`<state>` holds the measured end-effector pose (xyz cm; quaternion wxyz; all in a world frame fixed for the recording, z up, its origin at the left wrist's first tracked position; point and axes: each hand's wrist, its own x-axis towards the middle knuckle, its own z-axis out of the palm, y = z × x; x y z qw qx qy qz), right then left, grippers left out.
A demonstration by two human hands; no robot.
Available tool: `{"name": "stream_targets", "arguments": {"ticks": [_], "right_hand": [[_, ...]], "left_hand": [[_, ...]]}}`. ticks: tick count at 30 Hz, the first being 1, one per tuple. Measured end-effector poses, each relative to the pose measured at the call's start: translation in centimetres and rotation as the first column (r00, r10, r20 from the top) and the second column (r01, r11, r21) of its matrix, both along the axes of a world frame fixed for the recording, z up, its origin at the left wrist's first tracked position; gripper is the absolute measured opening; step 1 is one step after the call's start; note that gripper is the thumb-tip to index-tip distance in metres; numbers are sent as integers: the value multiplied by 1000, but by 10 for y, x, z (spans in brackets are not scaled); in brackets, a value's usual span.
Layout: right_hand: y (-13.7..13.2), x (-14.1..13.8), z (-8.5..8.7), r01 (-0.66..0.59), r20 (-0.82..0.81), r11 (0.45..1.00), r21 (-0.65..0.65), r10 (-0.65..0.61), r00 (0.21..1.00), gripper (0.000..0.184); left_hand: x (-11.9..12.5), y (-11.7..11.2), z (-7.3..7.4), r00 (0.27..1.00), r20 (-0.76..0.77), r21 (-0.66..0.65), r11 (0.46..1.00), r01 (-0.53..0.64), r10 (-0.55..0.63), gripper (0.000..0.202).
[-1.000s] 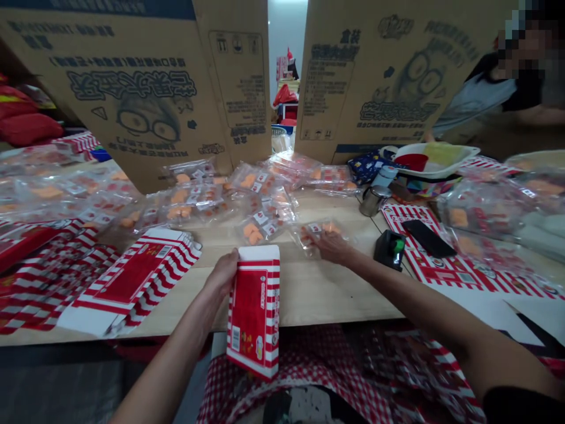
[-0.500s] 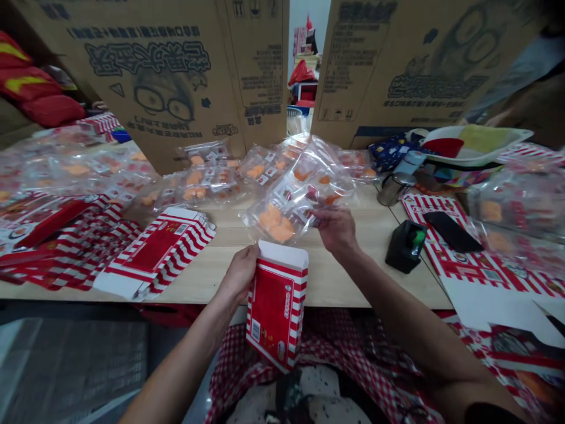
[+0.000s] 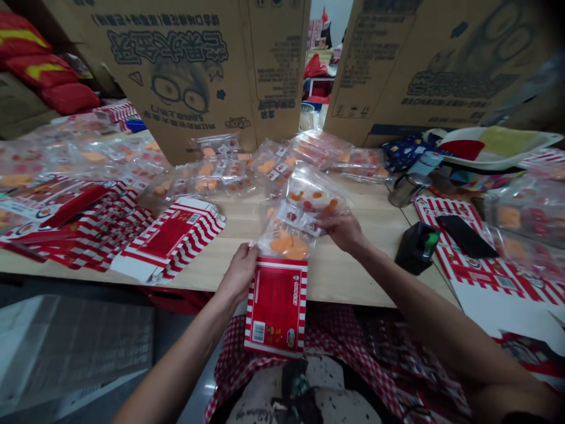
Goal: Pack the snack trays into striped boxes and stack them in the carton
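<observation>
My left hand [image 3: 241, 272] grips the upper left edge of a red and white striped carton [image 3: 276, 305], held upright in front of the table edge. My right hand [image 3: 343, 229] pinches a clear plastic packet [image 3: 300, 213] of orange and red pieces. The packet's lower end sits in the carton's open top. More clear packets [image 3: 212, 176] lie spread over the wooden table [image 3: 353, 277] behind.
A stack of flat striped cartons [image 3: 170, 238] lies left of my hands. A black tape dispenser [image 3: 417, 247], a phone [image 3: 465, 235] and a metal cup [image 3: 404, 189] sit to the right. Large cardboard boxes [image 3: 185, 70] stand at the back.
My right hand picked a packet off the table, lifted it and brought its end down into the top of the carton. My left hand kept hold of the carton.
</observation>
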<state>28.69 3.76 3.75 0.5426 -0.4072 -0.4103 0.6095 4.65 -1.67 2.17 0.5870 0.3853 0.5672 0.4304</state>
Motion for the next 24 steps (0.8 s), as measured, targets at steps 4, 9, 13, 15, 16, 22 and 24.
{"name": "stream_targets", "arguments": {"ticks": [4, 9, 13, 15, 16, 22, 24], "right_hand": [[9, 20, 7, -102, 110, 990, -102, 113, 987, 44], [19, 26, 31, -202, 178, 972, -118, 221, 959, 45], [12, 23, 40, -256, 242, 963, -78, 268, 933, 45], [7, 21, 44, -273, 307, 961, -36, 271, 913, 43], [5, 20, 46, -285, 339, 958, -26, 277, 899, 41], [5, 21, 51, -263, 470, 953, -148, 302, 829, 15], [7, 27, 53, -278, 504, 947, -158, 320, 802, 6]], "left_hand": [[-1, -9, -7, 990, -123, 176, 983, -52, 74, 29], [-5, -17, -9, 951, -306, 401, 912, 87, 44, 20], [-19, -17, -4, 930, -344, 351, 901, 253, -128, 16], [-25, -16, -1, 881, -434, 340, 872, 352, -187, 16], [-27, -15, -1, 853, -484, 336, 859, 386, -194, 16], [-27, -16, -2, 893, -403, 335, 877, 345, -198, 18], [-26, -20, -4, 907, -330, 316, 875, 367, -262, 25]]}}
